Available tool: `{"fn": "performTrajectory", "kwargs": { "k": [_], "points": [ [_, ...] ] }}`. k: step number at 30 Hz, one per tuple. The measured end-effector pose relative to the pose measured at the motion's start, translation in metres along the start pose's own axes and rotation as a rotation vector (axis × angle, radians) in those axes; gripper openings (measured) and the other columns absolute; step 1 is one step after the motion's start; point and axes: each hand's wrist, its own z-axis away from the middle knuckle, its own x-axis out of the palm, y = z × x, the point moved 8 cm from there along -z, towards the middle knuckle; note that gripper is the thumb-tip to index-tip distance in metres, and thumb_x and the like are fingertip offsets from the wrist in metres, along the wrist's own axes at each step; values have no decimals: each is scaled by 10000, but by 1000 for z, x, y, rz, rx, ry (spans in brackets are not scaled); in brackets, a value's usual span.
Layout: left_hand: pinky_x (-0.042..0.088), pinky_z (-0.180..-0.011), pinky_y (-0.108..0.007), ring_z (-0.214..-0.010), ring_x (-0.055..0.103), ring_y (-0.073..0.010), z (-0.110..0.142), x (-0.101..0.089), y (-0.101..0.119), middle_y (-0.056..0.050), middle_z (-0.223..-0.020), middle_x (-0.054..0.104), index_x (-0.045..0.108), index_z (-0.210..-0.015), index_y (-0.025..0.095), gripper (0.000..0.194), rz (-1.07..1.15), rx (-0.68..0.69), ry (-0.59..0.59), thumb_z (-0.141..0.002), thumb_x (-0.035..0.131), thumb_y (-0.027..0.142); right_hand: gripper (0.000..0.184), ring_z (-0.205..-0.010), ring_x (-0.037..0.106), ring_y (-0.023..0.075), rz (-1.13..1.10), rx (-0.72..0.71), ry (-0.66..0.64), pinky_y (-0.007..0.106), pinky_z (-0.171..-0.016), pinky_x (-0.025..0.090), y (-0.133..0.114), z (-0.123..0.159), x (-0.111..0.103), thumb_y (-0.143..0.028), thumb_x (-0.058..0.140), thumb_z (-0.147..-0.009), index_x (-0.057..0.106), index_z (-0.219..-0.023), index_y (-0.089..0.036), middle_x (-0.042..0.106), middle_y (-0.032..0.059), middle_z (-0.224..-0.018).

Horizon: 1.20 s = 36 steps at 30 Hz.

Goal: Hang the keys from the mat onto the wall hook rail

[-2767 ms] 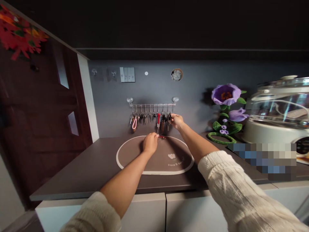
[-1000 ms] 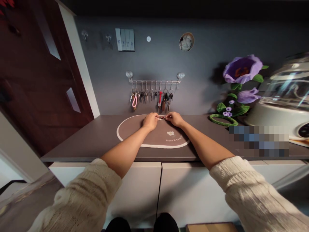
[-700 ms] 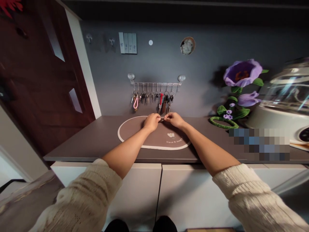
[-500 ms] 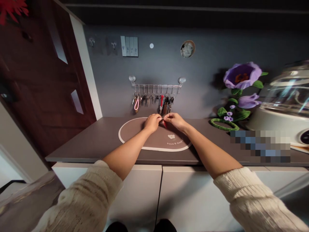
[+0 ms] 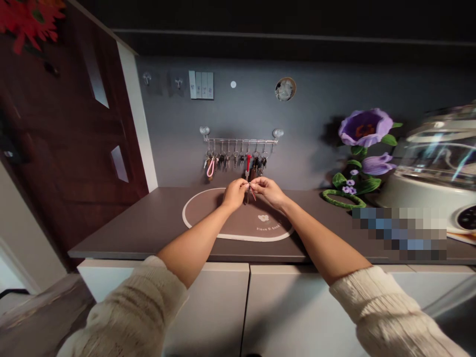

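Note:
My left hand (image 5: 235, 193) and my right hand (image 5: 270, 191) meet above a brown mat (image 5: 208, 213) with a pale rim, fingertips pinched together. Between them they hold a small key ring; a thin dark key and a slim red-edged piece (image 5: 253, 194) dangle below the fingers. The ring itself is mostly covered by my fingertips. Just behind hangs a clear hook rack (image 5: 241, 141) on the wall, carrying several sets of keys. Among these are a pink strap (image 5: 210, 167) and a red key holder (image 5: 248, 162).
A purple fabric flower (image 5: 366, 128) with a green ring base stands to the right, beside a white appliance (image 5: 424, 193) with a clear dome. A blurred patch covers something in front of them. Pale cabinet doors (image 5: 208, 302) lie below the counter's front edge (image 5: 148, 255).
The view has tilted up slightly, so the scene sits lower. My hands stay together at the same place; the key and red-edged piece hang more plainly below them.

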Motion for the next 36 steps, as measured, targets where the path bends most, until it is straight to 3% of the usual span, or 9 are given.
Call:
{"fn": "performTrajectory", "kwargs": {
  "k": [7, 14, 18, 23, 27, 36],
  "points": [
    [454, -705, -238, -714, 590, -114, 0, -1, -10, -34, -752, 658, 608, -771, 136, 136, 228, -123, 68, -779, 494, 210, 369, -561, 488, 68, -107, 32, 13, 223, -582, 415, 6, 2, 3, -411, 732, -541, 539, -720, -152, 548, -28, -636],
    [450, -685, -240, -694, 590, -120, 2, 3, -7, -44, -748, 658, 602, -777, 128, 154, 292, -115, 62, -773, 505, 248, 351, -572, 462, 67, -84, -6, 14, 218, -600, 399, 7, 2, 3, -442, 681, -596, 505, -720, -165, 505, -42, -628],
    [439, -697, -241, -728, 585, -127, 3, 4, -7, -47, -791, 656, 605, -812, 144, 187, 218, -73, 62, -789, 486, 287, 350, -588, 453, 75, -18, -35, 42, 219, -612, 389, 0, 3, -3, -474, 648, -623, 488, -711, -175, 499, -40, -632],
    [418, -712, -246, -762, 565, -136, 5, 7, -7, -47, -813, 639, 614, -803, 161, 248, -13, -10, 24, -828, 424, 318, 368, -587, 467, 82, -90, -41, 144, 227, -603, 406, -10, 5, -21, -486, 649, -618, 459, -708, -185, 500, -37, -635],
    [402, -713, -249, -765, 553, -142, 6, 10, -12, -48, -808, 629, 611, -791, 173, 262, -134, -21, -4, -842, 394, 310, 332, -661, 547, 110, -230, 37, 272, 248, -626, 453, -6, 4, -43, -425, 664, -631, 443, -728, -197, 517, -28, -678],
    [386, -697, -252, -754, 542, -149, 7, 12, -14, -49, -790, 620, 599, -764, 177, 247, -179, -26, -17, -841, 391, 284, 93, -614, 562, 79, -345, 62, 489, 249, -610, 511, -32, -27, -96, -167, 534, -772, 459, -719, -182, 528, -18, -689]
  ]
}}
